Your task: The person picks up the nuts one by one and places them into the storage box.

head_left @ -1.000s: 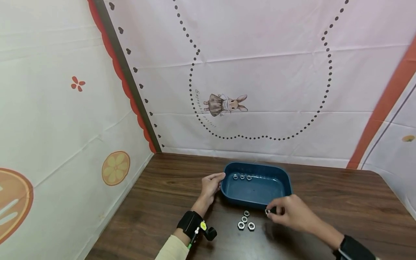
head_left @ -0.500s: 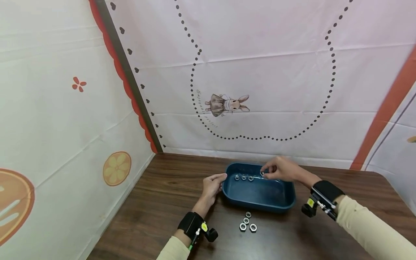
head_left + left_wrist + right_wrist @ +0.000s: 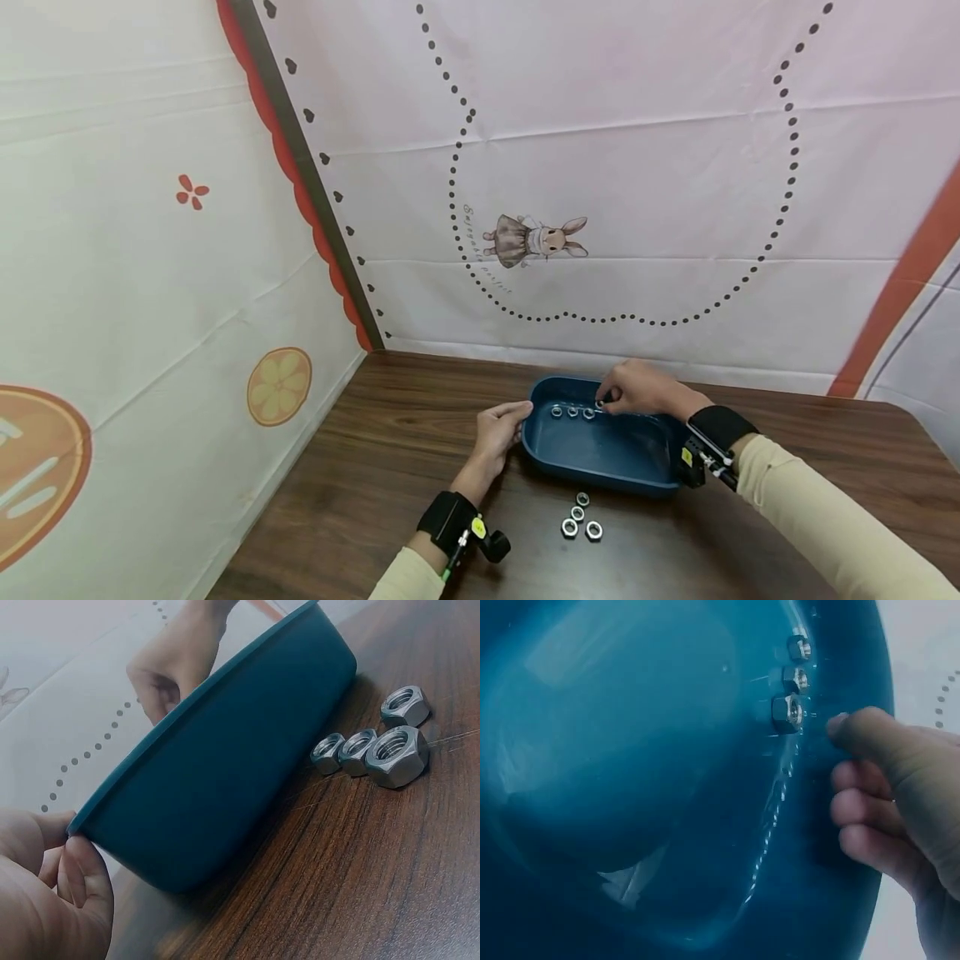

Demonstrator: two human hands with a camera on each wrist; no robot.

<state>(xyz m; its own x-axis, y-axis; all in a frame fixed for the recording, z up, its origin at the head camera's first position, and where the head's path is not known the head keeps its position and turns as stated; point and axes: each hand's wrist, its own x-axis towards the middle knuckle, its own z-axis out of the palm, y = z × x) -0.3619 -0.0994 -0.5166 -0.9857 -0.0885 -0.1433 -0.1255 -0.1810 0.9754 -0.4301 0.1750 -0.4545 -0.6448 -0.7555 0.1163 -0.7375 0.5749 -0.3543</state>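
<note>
A dark blue rectangular tray [image 3: 600, 477] stands on the table. My left hand [image 3: 498, 435] pinches its left rim between thumb and fingers; the left wrist view shows this grip closely, with the left hand [image 3: 56, 892] at the tray's corner. Over the far side of the tray, my right hand [image 3: 637, 388] holds a small metal hex nut [image 3: 599, 405] at its fingertips. Beside it, three nuts [image 3: 573, 412] line up along the inner far wall. In the right wrist view, the right hand [image 3: 900, 787] is near the row's closest nut [image 3: 786, 714], and the held nut is hidden.
Several loose hex nuts [image 3: 569, 528] lie on the wooden table [image 3: 360, 483] in front of the tray; two look larger. A printed cloth [image 3: 645, 192] hangs behind the table's back edge, and another stands at the left.
My right hand has carried a nut from the tray's near side to its far inner wall, then shifted slightly left toward the row. The left hand keeps its grip on the rim.
</note>
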